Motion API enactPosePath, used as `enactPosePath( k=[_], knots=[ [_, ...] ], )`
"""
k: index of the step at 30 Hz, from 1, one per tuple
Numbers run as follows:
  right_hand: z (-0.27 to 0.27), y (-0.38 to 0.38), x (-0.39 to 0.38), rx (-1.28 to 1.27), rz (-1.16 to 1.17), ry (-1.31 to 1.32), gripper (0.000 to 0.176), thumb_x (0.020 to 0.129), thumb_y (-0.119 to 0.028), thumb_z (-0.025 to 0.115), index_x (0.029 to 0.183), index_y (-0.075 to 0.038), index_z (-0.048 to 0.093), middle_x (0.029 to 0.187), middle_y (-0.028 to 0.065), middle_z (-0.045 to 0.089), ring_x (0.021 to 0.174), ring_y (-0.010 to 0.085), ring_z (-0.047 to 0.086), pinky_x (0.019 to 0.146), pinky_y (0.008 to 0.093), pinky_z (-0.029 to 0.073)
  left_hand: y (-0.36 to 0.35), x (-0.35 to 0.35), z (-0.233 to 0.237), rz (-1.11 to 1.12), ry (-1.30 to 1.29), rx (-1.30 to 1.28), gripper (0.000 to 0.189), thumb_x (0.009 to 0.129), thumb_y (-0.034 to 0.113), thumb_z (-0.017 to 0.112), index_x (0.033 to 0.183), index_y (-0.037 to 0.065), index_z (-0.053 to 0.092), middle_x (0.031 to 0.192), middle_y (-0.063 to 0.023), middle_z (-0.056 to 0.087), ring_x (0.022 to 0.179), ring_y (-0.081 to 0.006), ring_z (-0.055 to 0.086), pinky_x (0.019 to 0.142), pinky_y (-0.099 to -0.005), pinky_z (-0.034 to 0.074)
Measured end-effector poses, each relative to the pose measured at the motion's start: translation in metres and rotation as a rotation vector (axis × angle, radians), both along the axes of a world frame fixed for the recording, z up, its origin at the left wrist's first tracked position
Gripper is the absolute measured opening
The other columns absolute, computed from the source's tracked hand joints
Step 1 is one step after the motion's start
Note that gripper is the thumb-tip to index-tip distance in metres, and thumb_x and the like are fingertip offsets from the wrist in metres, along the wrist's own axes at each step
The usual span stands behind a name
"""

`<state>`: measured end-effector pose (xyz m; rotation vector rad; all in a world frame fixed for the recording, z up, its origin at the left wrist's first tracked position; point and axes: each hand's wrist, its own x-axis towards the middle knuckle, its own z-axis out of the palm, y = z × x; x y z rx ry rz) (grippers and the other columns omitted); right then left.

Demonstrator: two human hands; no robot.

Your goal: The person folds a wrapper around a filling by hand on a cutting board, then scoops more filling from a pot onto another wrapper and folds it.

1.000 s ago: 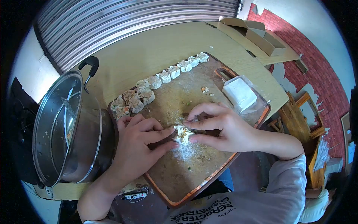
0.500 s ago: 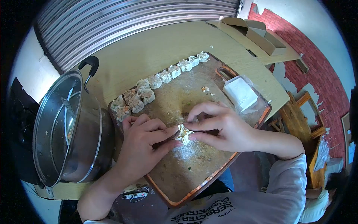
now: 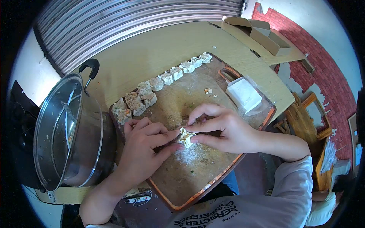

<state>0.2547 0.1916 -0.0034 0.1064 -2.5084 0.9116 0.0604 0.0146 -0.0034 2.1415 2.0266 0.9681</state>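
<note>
Between both hands is a small dumpling (image 3: 185, 137) with a pleated, gathered top, held just over the floured part of the cutting board (image 3: 197, 182). My left hand (image 3: 146, 140) pinches its left side with thumb and index finger. From the right, the thumb and fingertips of my right hand (image 3: 220, 129) press on the dumpling's other side. A row of finished-looking dumplings (image 3: 166, 78) runs along the board's far edge, bunched into a cluster (image 3: 134, 103) at the left end. A stack of white wrappers (image 3: 244, 95) in clear plastic lies at the board's right.
A large metal pot (image 3: 89, 152) with a black-handled glass lid (image 3: 57, 129) stands at the left, close to my left forearm. Small filling crumbs (image 3: 208, 91) lie on the board. An open cardboard box (image 3: 266, 36) sits on the table (image 3: 159, 41) at the back right.
Both hands keep hold of the dumpling, with only slight finger movement around its rim. The whole view has shifted a little.
</note>
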Motion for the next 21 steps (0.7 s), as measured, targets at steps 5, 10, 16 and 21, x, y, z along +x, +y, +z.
enactPosePath(
  k=[5,10,16,21],
  knots=[
    [-0.0012,-0.0002,0.0013,-0.103,0.004,-0.042,0.023,0.089,-0.007,0.082,0.111,-0.004,0.08,0.116,0.0097,0.07,0.106,0.023,0.067,0.086,0.0352,0.054,0.0,0.0014,-0.0007,0.004,0.016,-0.017,0.021,0.086,0.033,0.082,0.102,0.019,0.084,0.079,0.0054,0.065,0.083,-0.0159,0.055,0.094,-0.0411,0.032],
    [-0.0008,0.0,0.0013,-0.094,0.013,-0.044,0.018,0.089,-0.007,0.082,0.107,-0.004,0.081,0.116,0.0091,0.07,0.106,0.0225,0.067,0.084,0.0344,0.053,0.0011,0.0009,-0.0034,0.005,0.014,0.0,0.018,0.085,0.032,0.083,0.099,0.02,0.085,0.077,0.0059,0.064,0.082,-0.0154,0.054,0.093,-0.0405,0.032],
    [-0.0011,0.002,0.0012,-0.087,0.017,-0.059,0.019,0.09,-0.008,0.082,0.108,-0.005,0.081,0.117,0.0092,0.07,0.106,0.0221,0.067,0.083,0.0343,0.053,0.0004,0.0003,-0.0031,0.002,0.01,-0.029,0.02,0.085,0.033,0.083,0.1,0.02,0.085,0.077,0.0062,0.063,0.082,-0.015,0.054,0.093,-0.0405,0.032],
    [0.0028,-0.001,0.0044,-0.057,-0.027,-0.052,0.022,0.089,-0.01,0.082,0.112,-0.007,0.081,0.12,0.0095,0.069,0.106,0.022,0.065,0.083,0.0343,0.052,-0.0031,0.0023,0.0028,0.048,-0.017,-0.009,0.02,0.085,0.033,0.083,0.1,0.02,0.085,0.075,0.0061,0.062,0.082,-0.0145,0.053,0.094,-0.0416,0.031]
  ],
)
